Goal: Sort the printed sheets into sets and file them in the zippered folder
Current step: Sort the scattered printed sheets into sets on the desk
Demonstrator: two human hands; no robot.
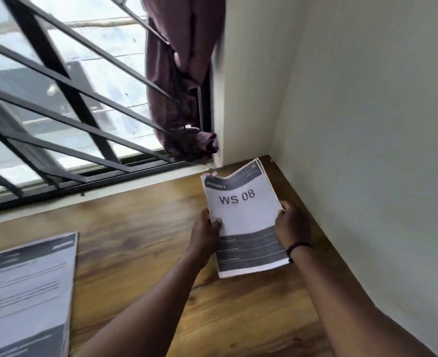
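A stack of printed sheets (243, 215) with "WS 08" on the top page lies at the far right corner of the wooden table (140, 243). My left hand (206, 231) grips its left edge, thumb on top. My right hand (292, 224) grips its right edge; a dark band sits on that wrist. The stack's far end curls upward. A second stack of printed sheets (24, 292) lies flat at the table's near left. No zippered folder is in view.
A white wall (367, 150) runs along the table's right side and meets the corner behind the held stack. A barred window (58, 99) spans the far left, with a maroon curtain (182, 81) bunched beside it.
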